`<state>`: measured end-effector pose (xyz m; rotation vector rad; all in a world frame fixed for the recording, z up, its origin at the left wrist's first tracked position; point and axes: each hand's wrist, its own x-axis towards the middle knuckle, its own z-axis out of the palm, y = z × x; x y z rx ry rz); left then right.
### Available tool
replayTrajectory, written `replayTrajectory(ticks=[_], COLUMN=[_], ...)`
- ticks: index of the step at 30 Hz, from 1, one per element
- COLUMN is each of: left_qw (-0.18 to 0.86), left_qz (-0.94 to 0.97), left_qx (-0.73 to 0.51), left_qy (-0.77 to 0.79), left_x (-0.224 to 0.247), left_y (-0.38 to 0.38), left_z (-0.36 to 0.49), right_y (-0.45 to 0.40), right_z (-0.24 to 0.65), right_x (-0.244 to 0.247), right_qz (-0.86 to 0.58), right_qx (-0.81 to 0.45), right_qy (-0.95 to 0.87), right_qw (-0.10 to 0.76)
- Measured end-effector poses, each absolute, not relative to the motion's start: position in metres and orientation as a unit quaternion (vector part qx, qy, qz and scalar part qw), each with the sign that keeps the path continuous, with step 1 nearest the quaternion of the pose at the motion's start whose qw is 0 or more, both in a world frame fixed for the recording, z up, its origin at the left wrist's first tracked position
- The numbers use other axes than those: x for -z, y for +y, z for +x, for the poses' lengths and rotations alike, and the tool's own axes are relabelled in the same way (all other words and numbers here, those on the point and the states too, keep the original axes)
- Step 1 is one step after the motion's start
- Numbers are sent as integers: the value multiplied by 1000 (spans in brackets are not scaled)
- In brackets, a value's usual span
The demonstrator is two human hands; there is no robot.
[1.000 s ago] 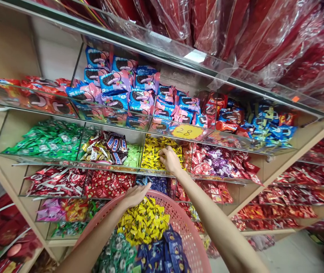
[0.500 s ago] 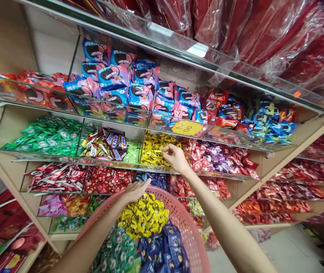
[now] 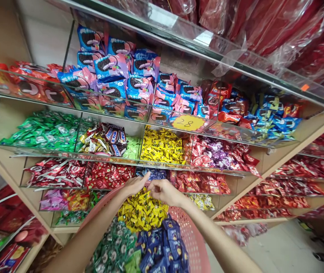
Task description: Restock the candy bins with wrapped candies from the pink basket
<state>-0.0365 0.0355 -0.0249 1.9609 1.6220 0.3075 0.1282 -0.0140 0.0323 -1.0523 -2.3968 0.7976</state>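
The yellow-wrapped sweets (image 3: pixel 142 212) heap up at the lower middle of the frame, along the far side of a pink basket (image 3: pixel 197 248). The right hand (image 3: pixel 166 191) is now just above them, fingers curled; half a second ago it was over the shelf's yellow sweets (image 3: pixel 162 147) at mid-frame. Whether it grips anything cannot be told. The left hand (image 3: pixel 135 185) has stayed at the basket's far rim, its thumb near the right fingers; its grip is partly hidden. Also in the basket are green sweets (image 3: pixel 113 246) at lower left and dark blue packets (image 3: pixel 164 250) at lower right. On the shelf, glass-fronted compartments hold green sweets at left, chocolate bars (image 3: pixel 115 138) left of centre, and blue-and-pink biscuit packs (image 3: pixel 112 68) higher up.
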Motion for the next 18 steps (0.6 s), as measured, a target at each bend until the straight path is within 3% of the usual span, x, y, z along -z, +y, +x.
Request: replayTrajectory(ticks=[7, 18], left_qw=[276, 278], left_qz=[737, 738], left_qx=[-122, -125], left_qy=[604, 602], left_x=[22, 18], left_y=[33, 31], left_z=[-34, -33], right_y=[-15, -10], right_z=[90, 70], right_x=[21, 37], right_qz=[-372, -385], right_qx=[-204, -135], right_qy=[-898, -910], right_qw=[120, 70])
